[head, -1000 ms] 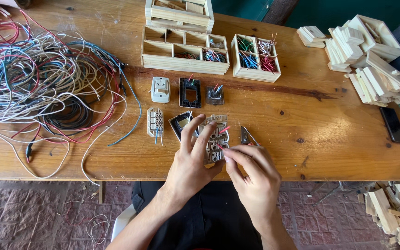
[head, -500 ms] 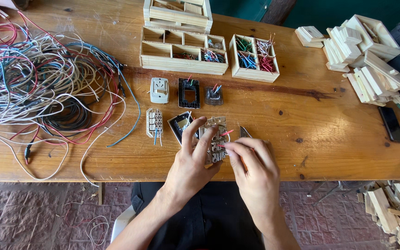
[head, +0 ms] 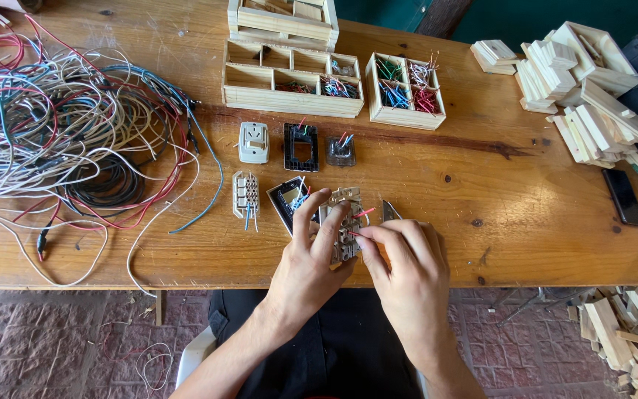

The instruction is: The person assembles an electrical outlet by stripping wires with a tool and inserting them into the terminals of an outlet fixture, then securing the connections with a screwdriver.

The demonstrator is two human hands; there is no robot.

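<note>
At table's edge, left hand (head: 306, 266) grips beige socket (head: 342, 222) — right hand (head: 407, 273) pinches red wire (head: 361, 214).

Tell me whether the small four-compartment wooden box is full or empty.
Partly filled: the small wooden box holds bundles of green, white, blue and red wire pieces.

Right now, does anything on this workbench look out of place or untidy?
Yes. A big tangle of loose wires sprawls over the table's left side, some strands hanging over its front edge. On the right, small wooden pieces lie piled unevenly.
</note>
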